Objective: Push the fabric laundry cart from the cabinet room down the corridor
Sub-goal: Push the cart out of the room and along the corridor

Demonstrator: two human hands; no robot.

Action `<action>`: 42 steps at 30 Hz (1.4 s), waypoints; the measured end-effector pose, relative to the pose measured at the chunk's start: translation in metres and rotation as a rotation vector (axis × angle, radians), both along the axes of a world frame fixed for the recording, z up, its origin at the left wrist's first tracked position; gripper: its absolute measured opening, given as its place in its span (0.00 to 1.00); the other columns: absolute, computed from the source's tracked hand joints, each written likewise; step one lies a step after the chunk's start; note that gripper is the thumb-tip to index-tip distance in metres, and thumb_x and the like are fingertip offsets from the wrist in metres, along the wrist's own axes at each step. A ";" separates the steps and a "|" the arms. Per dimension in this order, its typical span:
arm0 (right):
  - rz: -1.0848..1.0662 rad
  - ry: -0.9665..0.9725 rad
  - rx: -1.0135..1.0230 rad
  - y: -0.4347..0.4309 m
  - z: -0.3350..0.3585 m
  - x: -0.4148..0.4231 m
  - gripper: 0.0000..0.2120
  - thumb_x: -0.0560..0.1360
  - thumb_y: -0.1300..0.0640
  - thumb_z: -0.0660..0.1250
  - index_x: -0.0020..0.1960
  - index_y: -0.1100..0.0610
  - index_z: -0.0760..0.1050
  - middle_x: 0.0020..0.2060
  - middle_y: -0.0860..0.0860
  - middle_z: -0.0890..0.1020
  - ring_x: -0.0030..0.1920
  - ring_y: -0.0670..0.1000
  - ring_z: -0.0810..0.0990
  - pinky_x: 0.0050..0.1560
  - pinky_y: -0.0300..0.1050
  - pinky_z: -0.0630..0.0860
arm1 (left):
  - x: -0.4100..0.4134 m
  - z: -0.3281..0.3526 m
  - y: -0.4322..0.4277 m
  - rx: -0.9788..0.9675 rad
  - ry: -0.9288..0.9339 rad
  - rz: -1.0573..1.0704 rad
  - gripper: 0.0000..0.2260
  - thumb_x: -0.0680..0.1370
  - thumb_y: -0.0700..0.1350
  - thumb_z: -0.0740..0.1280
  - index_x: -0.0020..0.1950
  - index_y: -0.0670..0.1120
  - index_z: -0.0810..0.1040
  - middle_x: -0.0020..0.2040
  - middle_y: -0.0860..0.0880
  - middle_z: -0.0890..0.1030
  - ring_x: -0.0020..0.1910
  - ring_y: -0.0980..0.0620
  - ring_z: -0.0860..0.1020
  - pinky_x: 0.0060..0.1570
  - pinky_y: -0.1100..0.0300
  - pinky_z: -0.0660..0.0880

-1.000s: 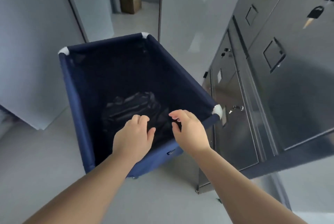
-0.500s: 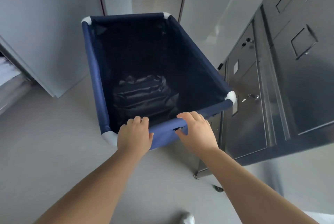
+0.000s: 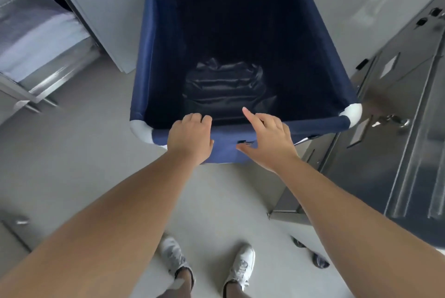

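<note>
Now left hand (image 3: pixel 190 136) grips laundry cart (image 3: pixel 147 45) rim — right hand (image 3: pixel 269 140) loose.

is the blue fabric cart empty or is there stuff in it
Not empty: a crumpled black plastic bag lies on the bottom of the navy blue fabric laundry cart; nothing else shows inside.

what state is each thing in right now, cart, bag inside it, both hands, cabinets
navy blue fabric laundry cart: upright on the floor, open top, holding only the bag
crumpled black plastic bag: lying loose at the cart's bottom
left hand: fingers curled over the near rim, gripping
right hand: resting on the near rim, fingers spread, not closed
stainless steel cabinet: doors shut, key in lock
grey cabinet door: swung open, folded linen on the shelf
</note>
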State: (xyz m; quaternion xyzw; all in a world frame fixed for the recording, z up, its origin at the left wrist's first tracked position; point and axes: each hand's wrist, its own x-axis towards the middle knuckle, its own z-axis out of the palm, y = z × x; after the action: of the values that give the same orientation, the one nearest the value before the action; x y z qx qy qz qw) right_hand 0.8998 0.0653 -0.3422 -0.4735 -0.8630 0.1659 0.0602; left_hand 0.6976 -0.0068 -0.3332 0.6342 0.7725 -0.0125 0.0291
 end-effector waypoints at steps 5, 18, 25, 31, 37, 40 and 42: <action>-0.042 -0.032 0.029 0.021 -0.020 0.012 0.41 0.70 0.33 0.65 0.77 0.42 0.54 0.64 0.47 0.74 0.68 0.51 0.66 0.76 0.57 0.50 | 0.000 -0.021 0.015 -0.068 -0.024 -0.022 0.17 0.76 0.52 0.67 0.62 0.47 0.71 0.56 0.48 0.78 0.56 0.45 0.76 0.55 0.52 0.72; -0.062 -0.293 0.167 0.020 -0.030 0.002 0.11 0.73 0.51 0.70 0.54 0.48 0.74 0.43 0.48 0.77 0.46 0.54 0.72 0.57 0.52 0.65 | -0.009 -0.027 0.003 -0.133 0.059 -0.084 0.13 0.79 0.52 0.64 0.45 0.48 0.61 0.37 0.51 0.69 0.36 0.47 0.68 0.38 0.55 0.63; -0.062 -0.337 0.139 -0.019 -0.030 0.011 0.13 0.69 0.53 0.73 0.52 0.49 0.74 0.41 0.48 0.76 0.45 0.55 0.72 0.57 0.54 0.65 | 0.000 -0.025 -0.027 -0.221 0.046 -0.042 0.11 0.76 0.53 0.67 0.45 0.50 0.67 0.39 0.51 0.78 0.38 0.48 0.75 0.38 0.55 0.63; -0.087 -0.320 0.094 -0.054 -0.022 0.027 0.12 0.65 0.55 0.74 0.45 0.50 0.74 0.36 0.48 0.76 0.40 0.55 0.73 0.53 0.53 0.68 | 0.011 -0.028 -0.052 -0.296 -0.012 0.029 0.07 0.73 0.53 0.65 0.43 0.51 0.72 0.34 0.52 0.73 0.34 0.49 0.71 0.32 0.56 0.64; -0.072 -0.286 0.148 -0.086 -0.026 0.044 0.13 0.64 0.59 0.75 0.45 0.50 0.75 0.36 0.48 0.74 0.38 0.55 0.72 0.52 0.53 0.70 | 0.014 -0.035 -0.080 -0.322 -0.015 -0.092 0.09 0.72 0.54 0.64 0.48 0.51 0.70 0.37 0.52 0.79 0.33 0.49 0.73 0.30 0.55 0.66; -0.069 -0.259 0.146 -0.091 -0.027 0.040 0.12 0.65 0.60 0.73 0.46 0.51 0.76 0.36 0.48 0.74 0.39 0.55 0.71 0.53 0.53 0.70 | 0.007 -0.035 -0.081 -0.325 -0.066 -0.072 0.09 0.72 0.54 0.63 0.49 0.54 0.72 0.42 0.54 0.80 0.37 0.50 0.76 0.33 0.55 0.69; -0.066 -0.244 0.131 -0.090 -0.026 0.036 0.12 0.66 0.58 0.72 0.47 0.50 0.76 0.37 0.48 0.75 0.39 0.55 0.72 0.53 0.53 0.71 | 0.003 -0.035 -0.081 -0.322 -0.093 -0.049 0.10 0.71 0.54 0.63 0.51 0.56 0.74 0.44 0.55 0.80 0.40 0.51 0.77 0.35 0.55 0.72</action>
State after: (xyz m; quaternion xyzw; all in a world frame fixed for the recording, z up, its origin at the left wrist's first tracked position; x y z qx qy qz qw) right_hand 0.9360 -0.0250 -0.3682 -0.5133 -0.8568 0.0482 -0.0092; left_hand 0.7002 -0.0876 -0.3677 0.6399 0.7426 -0.1077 0.1657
